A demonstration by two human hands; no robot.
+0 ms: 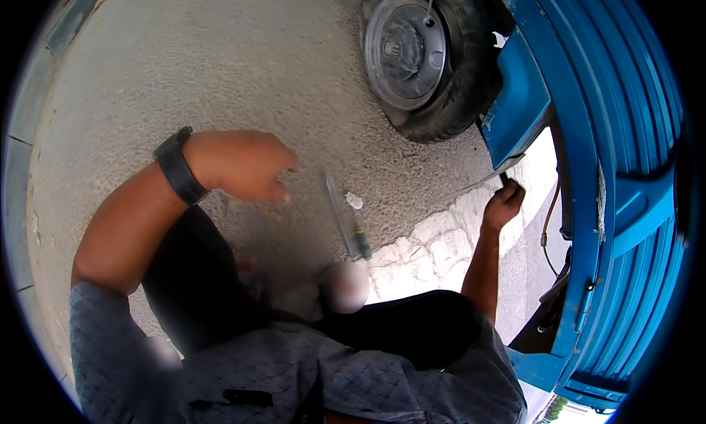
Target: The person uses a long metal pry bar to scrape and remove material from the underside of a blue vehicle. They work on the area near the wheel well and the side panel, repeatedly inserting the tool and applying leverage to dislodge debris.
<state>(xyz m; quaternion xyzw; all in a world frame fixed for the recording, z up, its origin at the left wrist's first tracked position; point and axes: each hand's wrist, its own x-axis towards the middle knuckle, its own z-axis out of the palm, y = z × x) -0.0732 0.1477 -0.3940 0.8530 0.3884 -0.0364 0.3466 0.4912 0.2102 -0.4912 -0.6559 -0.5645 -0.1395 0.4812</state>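
At the right of the frame, the right hand (pixel 504 202) was closed on a short dark piece (pixel 504 177), at the lower edge of the blue panel (pixel 521 93) near the tyre (pixel 471 93). The left hand (pixel 254 166), left of centre, was bare, thumb and fingers parted. The piece was judged light and stiff, best gripped at its lower end; the panel appeared rigid and likely heavy, its lower edge awkward to hold.
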